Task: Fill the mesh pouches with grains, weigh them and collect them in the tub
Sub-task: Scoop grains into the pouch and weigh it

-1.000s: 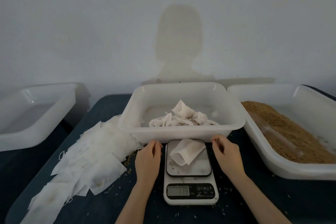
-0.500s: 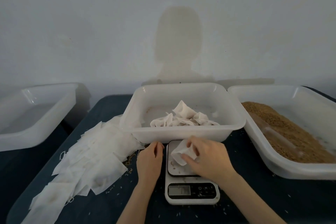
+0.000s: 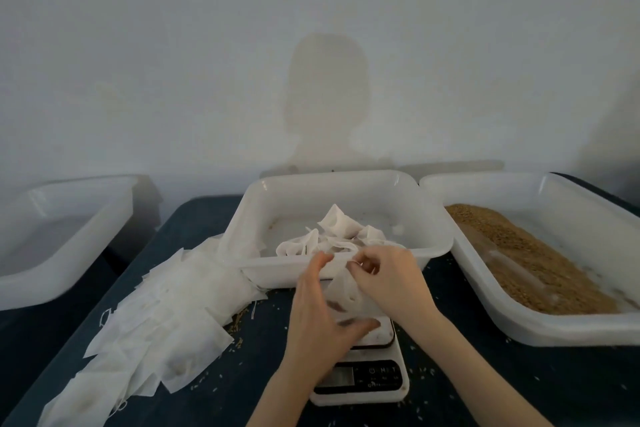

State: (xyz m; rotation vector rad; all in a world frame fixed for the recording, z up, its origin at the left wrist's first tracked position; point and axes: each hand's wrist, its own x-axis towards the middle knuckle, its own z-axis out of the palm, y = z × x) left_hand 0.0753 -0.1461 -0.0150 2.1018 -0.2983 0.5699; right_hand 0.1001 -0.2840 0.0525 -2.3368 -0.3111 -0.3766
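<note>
Dark blue cloth is covering the counter (image 3: 502,388), and everything below is placed relative to the white digital kitchen scale (image 3: 360,374) near its front edge. Right of the scale, a large white plastic tub holding brown grains (image 3: 540,263) is sitting. Directly behind the scale, the white plastic collecting tub (image 3: 346,270) is holding several filled pouches. Far left, another white tub (image 3: 59,239) is sitting off the counter. Left of the scale, a spread of flat white empty mesh pouches (image 3: 149,333) is lying. Above the scale's platform, both hands are gripping one white mesh pouch (image 3: 346,291): the left hand (image 3: 318,326) is cupping its side, the right hand (image 3: 391,284) is pinching its top.
</note>
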